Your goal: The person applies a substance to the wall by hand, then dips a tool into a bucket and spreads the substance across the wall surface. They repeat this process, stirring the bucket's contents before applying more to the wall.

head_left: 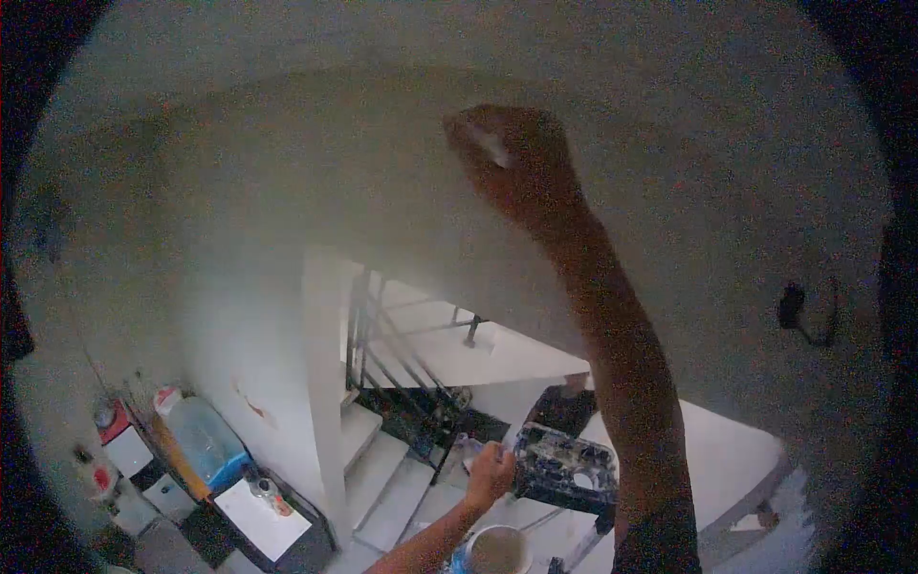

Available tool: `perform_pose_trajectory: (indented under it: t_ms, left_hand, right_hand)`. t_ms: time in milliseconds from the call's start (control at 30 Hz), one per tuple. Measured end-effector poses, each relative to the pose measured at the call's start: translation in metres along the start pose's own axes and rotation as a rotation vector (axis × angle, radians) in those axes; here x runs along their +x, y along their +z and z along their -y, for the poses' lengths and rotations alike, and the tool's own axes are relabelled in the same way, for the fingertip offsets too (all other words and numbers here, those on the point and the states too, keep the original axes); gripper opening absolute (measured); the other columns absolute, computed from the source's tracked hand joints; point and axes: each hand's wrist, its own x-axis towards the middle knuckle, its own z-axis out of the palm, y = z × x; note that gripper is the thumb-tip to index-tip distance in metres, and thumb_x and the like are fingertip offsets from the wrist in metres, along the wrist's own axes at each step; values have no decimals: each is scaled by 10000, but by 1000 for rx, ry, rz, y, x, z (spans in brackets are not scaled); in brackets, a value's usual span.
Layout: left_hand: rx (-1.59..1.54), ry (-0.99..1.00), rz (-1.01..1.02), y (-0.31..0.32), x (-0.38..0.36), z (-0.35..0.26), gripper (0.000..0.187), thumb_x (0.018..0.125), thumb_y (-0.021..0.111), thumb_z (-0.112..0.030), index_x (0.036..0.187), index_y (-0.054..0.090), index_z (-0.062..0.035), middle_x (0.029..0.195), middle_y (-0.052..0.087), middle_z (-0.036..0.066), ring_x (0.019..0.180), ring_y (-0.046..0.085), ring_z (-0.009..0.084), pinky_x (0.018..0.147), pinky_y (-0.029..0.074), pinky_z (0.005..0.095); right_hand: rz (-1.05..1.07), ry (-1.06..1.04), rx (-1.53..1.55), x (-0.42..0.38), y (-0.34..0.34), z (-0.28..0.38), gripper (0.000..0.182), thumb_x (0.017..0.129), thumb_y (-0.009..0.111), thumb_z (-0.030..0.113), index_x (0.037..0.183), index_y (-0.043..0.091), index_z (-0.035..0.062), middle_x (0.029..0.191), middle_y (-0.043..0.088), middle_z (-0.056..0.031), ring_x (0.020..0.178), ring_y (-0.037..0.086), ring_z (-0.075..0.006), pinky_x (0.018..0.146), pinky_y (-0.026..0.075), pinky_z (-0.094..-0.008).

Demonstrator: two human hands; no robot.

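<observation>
My right hand [516, 158] is raised high against the pale wall and ceiling, its fingers curled closed. A small whitish patch shows between thumb and fingers; I cannot tell what it holds. Lower down, my left hand [490, 474] is closed, with a pale, thin piece [467, 446] showing by its fingers. Right beside that hand is a dark, paint-spattered tray [564, 457] with a round white spot in it. Just below stands a round bucket [501, 553] with a white rim, partly cut off by the frame's bottom.
White stairs [382, 469] with a dark metal railing [397, 330] descend behind my left hand. At lower left are a large clear water bottle [203, 435], a white sheet [263, 517] on a dark surface, and other household things. A dark cord [813, 325] hangs at the right wall.
</observation>
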Motion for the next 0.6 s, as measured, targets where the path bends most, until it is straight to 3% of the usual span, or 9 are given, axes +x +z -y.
perform_pose_trajectory:
  t_ms: [67, 167, 200, 267, 300, 367, 400, 467, 600]
  left_hand:
    - [-234, -293, 21, -23, 4, -20, 290, 871, 530, -274, 953, 542, 4, 794, 634, 230, 785, 618, 436, 686, 476, 509]
    - [-280, -178, -90, 14, -9, 7, 284, 872, 527, -271, 948, 545, 2, 758, 629, 228, 749, 617, 437, 682, 475, 509]
    - [-275, -180, -82, 13, -8, 3, 284, 872, 527, -271, 948, 545, 2, 758, 629, 228, 749, 617, 437, 682, 475, 509]
    - [-422, -426, -26, 2, 0, -7, 293, 867, 529, -276, 958, 553, 1, 754, 633, 239, 737, 618, 446, 684, 476, 513]
    - [-417, -427, -21, 0, 0, -7, 293, 867, 529, -276, 958, 553, 1, 754, 633, 239, 737, 618, 446, 684, 476, 513]
    - [-482, -429, -44, -2, 1, -8, 294, 860, 530, -271, 980, 554, -4, 748, 635, 245, 729, 622, 440, 675, 478, 512]
    - [-483, -429, -47, -3, 1, -9, 294, 860, 530, -271, 980, 554, -4, 748, 635, 245, 729, 622, 440, 675, 478, 512]
    - [-386, -427, -10, -9, 4, -11, 296, 857, 528, -263, 999, 546, -4, 736, 635, 244, 710, 625, 434, 664, 484, 505]
    - [-368, -400, -58, -19, 3, -20, 294, 856, 524, -258, 1001, 540, -3, 738, 635, 252, 702, 626, 437, 669, 492, 498]
  right_hand:
    - [116, 105, 116, 2, -24, 14, 260, 851, 635, 212, 1055, 617, 52, 901, 675, -179, 789, 651, -369, 768, 517, -441]
    - [-99, -127, -11, 0, -9, 0, 297, 864, 624, 211, 1114, 581, 56, 923, 661, -172, 769, 652, -359, 736, 529, -451]
    - [-101, -117, -11, 2, -1, -13, 297, 864, 624, 211, 1114, 581, 56, 923, 661, -172, 769, 652, -359, 736, 529, -451]
    - [24, -256, -174, 9, 14, -37, 296, 877, 593, 187, 1126, 552, 33, 912, 643, -165, 784, 654, -337, 693, 544, -446]
    - [23, -249, -174, 11, 9, -34, 296, 877, 593, 187, 1126, 552, 33, 912, 643, -165, 784, 654, -337, 693, 544, -446]
    - [578, 230, -82, 22, -6, -21, 249, 867, 564, 144, 1068, 554, -2, 870, 637, -169, 815, 659, -338, 683, 557, -441]
    - [578, 227, -83, 19, -1, -27, 249, 867, 564, 144, 1068, 554, -2, 870, 637, -169, 815, 659, -338, 683, 557, -441]
    - [464, -195, -498, 12, 15, -44, 186, 841, 548, 102, 985, 577, -13, 899, 647, -182, 786, 669, -339, 695, 565, -430]
    - [697, -105, -562, 26, -14, -8, 138, 829, 546, 88, 920, 609, 6, 918, 651, -193, 811, 673, -337, 716, 565, -437]
